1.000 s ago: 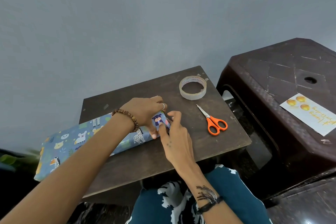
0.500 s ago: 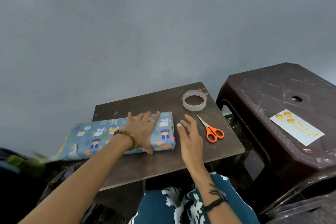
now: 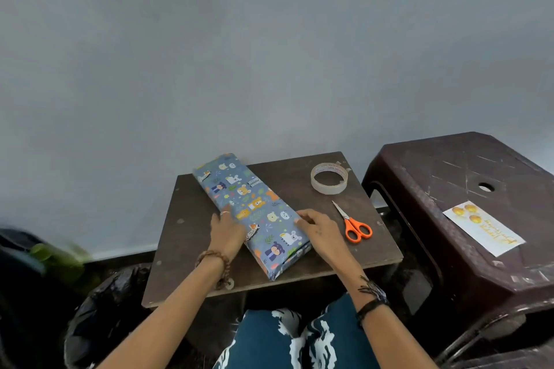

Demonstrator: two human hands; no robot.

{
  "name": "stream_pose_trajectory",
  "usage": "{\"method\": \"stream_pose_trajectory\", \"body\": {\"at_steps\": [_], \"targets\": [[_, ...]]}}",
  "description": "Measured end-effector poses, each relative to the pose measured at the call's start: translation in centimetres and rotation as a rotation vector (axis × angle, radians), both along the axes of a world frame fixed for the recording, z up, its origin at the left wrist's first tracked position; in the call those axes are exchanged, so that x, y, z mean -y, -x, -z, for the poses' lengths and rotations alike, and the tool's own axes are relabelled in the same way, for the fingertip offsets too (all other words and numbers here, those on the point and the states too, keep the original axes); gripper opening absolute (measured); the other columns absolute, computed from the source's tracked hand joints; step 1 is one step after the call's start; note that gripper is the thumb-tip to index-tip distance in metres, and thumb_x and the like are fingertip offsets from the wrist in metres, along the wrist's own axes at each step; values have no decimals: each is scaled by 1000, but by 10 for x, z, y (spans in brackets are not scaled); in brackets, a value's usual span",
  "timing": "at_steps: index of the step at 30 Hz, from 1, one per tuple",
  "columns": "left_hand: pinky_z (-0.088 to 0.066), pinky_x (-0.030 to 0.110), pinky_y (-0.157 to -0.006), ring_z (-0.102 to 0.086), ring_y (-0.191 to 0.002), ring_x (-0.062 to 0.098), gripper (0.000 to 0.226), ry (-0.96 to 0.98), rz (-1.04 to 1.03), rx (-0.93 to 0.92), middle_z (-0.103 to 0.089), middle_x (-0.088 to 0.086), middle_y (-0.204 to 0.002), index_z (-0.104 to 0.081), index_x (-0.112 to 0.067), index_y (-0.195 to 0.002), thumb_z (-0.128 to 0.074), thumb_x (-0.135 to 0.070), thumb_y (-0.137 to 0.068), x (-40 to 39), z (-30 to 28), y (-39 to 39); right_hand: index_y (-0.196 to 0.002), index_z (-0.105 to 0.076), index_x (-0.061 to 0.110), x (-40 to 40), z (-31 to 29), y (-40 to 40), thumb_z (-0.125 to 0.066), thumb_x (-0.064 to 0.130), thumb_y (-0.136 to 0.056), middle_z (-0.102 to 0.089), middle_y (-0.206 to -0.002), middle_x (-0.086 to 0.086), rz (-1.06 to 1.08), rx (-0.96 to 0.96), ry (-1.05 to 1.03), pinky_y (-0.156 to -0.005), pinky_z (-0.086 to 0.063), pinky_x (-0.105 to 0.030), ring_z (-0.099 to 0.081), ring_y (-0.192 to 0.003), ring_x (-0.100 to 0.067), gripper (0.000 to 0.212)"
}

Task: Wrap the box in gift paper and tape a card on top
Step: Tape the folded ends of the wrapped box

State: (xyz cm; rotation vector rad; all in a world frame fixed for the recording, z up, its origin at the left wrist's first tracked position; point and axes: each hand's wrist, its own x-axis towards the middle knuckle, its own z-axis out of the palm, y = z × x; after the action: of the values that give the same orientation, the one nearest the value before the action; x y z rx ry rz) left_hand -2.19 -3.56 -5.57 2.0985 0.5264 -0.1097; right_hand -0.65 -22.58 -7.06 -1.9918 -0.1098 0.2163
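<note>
Lying diagonally across the centre of the dark table (image 3: 186, 249), the wrapped box (image 3: 254, 213) is fully covered in blue animal-print paper. Your left hand (image 3: 226, 232) presses flat against its left edge; your right hand (image 3: 319, 226) rests fingertips on its right edge, neither clenched. Tape roll (image 3: 329, 178) and orange scissors (image 3: 353, 225) sit right of it. The card (image 3: 482, 228) lies on the brown stool (image 3: 449, 177), far right.

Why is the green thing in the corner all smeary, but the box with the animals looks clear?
In the head view, the green thing at the left edge is smeared by motion blur, so I cannot tell what it is. The wrapped box near the middle is sharp, as are the scissors. Light is soft and even, without glare; edges bend from the wide lens.
</note>
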Motion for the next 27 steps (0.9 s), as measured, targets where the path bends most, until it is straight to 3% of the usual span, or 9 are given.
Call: {"method": "stream_pose_trajectory", "body": {"at_steps": [2, 5, 8, 11, 13, 18, 22, 25, 27], "targets": [[-37, 47, -104, -43, -123, 34, 69, 429, -261, 17, -38, 16, -141, -20, -12, -145, -49, -1, -83, 2, -4, 2, -106, -62, 15, -2, -1, 1, -51, 23, -94, -63, -98, 5, -20, -27, -4, -77, -41, -27, -58, -95, -14, 18], [-35, 40, -100, -43, -125, 29, 75, 578, -352, 17, -43, 12, -136, -8, -8, -147, -57, -6, -90, 9, -10, 0, -102, -58, 17, -5, -1, 3, -55, 25, -93, -63, -106, 3, -86, -94, -81, -74, -40, -21, -58, -100, -13, 12], [-43, 41, -97, -53, -115, 32, 57, 630, -399, 5, -52, 11, -129, -39, -1, -129, -69, -11, -82, 3, -15, -5, -98, -58, 23, -1, -2, 4, -57, 23, -92, -65, -108, 3, -114, -135, -213, -82, -44, -20, -60, -100, -12, 6], [-49, 38, -76, -62, -82, 25, 25, 724, -351, 19, -63, 12, -106, -58, 0, -101, -69, -11, -81, 1, -33, -6, -102, -58, 18, 9, -10, 5, -56, 16, -92, -66, -105, -1, -124, -164, -380, -85, -47, -24, -63, -94, -15, 11], [-46, 34, -73, -58, -72, 18, 10, 709, -277, 54, -62, 10, -98, -59, -6, -87, -67, -5, -81, 1, -53, -12, -108, -56, 14, 12, -20, 4, -55, 9, -92, -67, -104, 0, -132, -164, -465, -76, -51, -20, -65, -90, -13, 17], [-49, 33, -62, -59, -81, 24, 48, 629, -159, 223, -59, 10, -102, -44, -10, -113, -65, 13, -76, -2, -106, -28, -126, -45, 4, 5, -62, -14, -50, -6, -90, -62, -117, -8, -190, -24, -417, -76, -50, -15, -61, -101, -15, 37], [-53, 40, -75, -57, -100, 29, 56, 371, -32, 400, -55, 7, -106, -38, -14, -109, -67, 15, -71, 2, -116, -29, -134, -37, 23, -5, -108, -21, -58, 5, -89, -59, -117, -2, -207, 37, -413, -71, -46, -9, -59, -100, -4, 53], [-48, 19, -64, -54, -88, 14, 54, 178, -10, 524, -53, 0, -100, -39, -15, -106, -69, 13, -71, 4, -111, -20, -136, -35, 34, -8, -124, -21, -52, 13, -94, -58, -117, -1, -161, 10, -529, -90, -45, -28, -57, -109, -16, 50], [-43, 12, -60, -52, -86, 12, 53, 82, -5, 597, -52, -2, -97, -39, -15, -104, -69, 13, -71, 5, -104, -15, -133, -42, 28, -7, -127, -22, -41, 19, -97, -55, -120, -8, -106, -113, -737, -90, -48, -34, -58, -109, -24, 37]]}}
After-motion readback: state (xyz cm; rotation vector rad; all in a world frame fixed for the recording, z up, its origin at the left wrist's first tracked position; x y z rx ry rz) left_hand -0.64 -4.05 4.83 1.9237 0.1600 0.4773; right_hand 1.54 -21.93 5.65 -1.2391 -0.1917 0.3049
